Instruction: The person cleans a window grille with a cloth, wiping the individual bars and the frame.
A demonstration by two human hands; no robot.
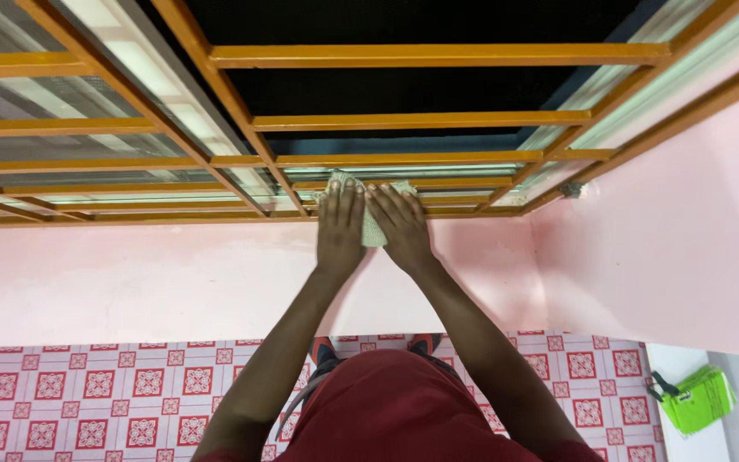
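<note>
Single head-worn view, looking steeply down along the pink wall (130,274) from close by, window grille (421,120) at top, tiled floor (87,402) below.
</note>
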